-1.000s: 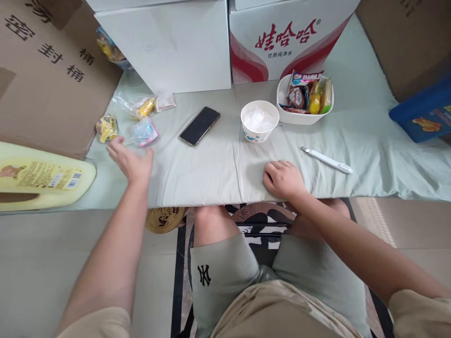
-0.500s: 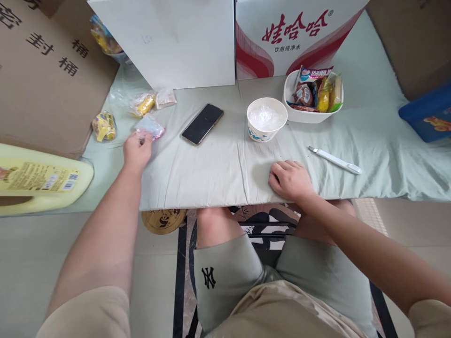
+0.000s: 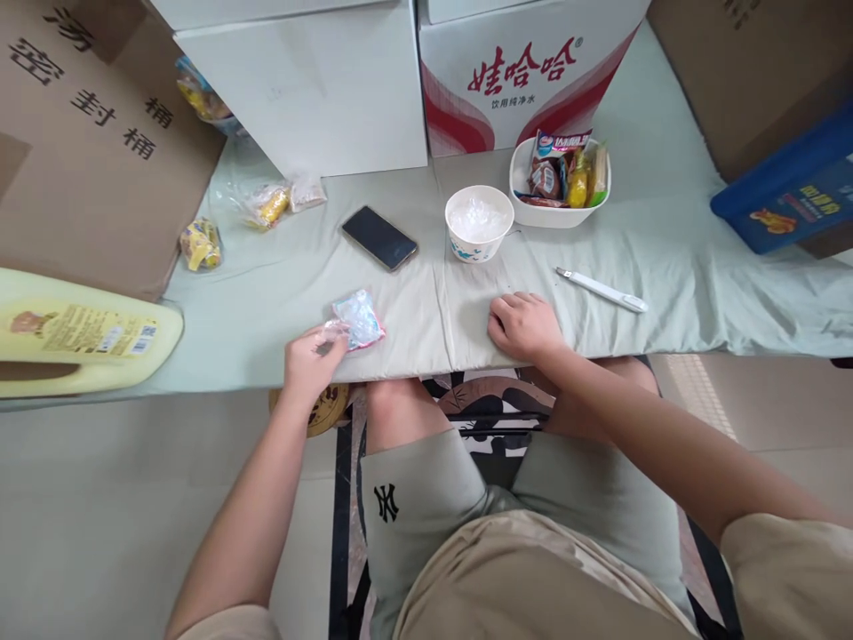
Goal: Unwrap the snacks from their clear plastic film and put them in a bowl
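Note:
My left hand [image 3: 314, 364] pinches the clear plastic edge of a small blue, white and pink packet [image 3: 360, 320] near the table's front edge. A dark-screened phone [image 3: 379, 237] lies flat just beyond the packet. My right hand [image 3: 525, 327] rests on the cloth, fingers curled in, with nothing visible in it. Close to its right lies a white utility knife [image 3: 601, 290]. A paper cup [image 3: 474, 249] with crumpled clear plastic inside stands beyond my right hand.
A white bowl [image 3: 556, 216] of wrapped snacks stands behind the cup. At the left lie yellow wrapped snacks [image 3: 201, 245] and a yellow jug [image 3: 86, 333]. White boxes [image 3: 320, 98] line the back. A blue container [image 3: 793, 209] stands at the right.
My left hand has brought the packet right and toward the table's front edge. The phone has turned and now slants the other way. My right hand stays resting on the cloth.

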Motion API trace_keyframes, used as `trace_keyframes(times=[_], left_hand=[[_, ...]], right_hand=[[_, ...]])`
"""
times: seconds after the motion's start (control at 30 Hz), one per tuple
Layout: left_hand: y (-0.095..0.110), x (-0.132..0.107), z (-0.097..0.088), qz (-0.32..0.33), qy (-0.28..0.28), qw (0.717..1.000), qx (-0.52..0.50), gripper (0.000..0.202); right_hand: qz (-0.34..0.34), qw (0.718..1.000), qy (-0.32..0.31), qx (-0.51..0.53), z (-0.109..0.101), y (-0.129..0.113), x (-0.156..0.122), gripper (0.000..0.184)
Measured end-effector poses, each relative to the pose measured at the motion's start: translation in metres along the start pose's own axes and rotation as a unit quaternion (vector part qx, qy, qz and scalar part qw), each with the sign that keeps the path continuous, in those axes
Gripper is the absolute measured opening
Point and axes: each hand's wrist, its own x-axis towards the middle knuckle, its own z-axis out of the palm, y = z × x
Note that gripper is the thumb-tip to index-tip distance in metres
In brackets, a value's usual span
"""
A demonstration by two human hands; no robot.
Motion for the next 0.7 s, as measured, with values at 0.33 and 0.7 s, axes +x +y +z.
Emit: trace_keyframes(times=[0.33, 0.7], left_hand=[[0.006, 0.008, 0.014, -0.076, 0.01, 0.997, 0.001, 0.063], [0.034, 0.022, 0.031, -0.098, -0.079, 0.988, -0.09, 0.083]], right_hand=[[-0.001, 1.0, -0.015, -0.007, -0.003, -0.001, 0.001, 0.029], [0.001, 1.0, -0.019, 0.012, 0.002, 0.004, 0.001, 0.031]])
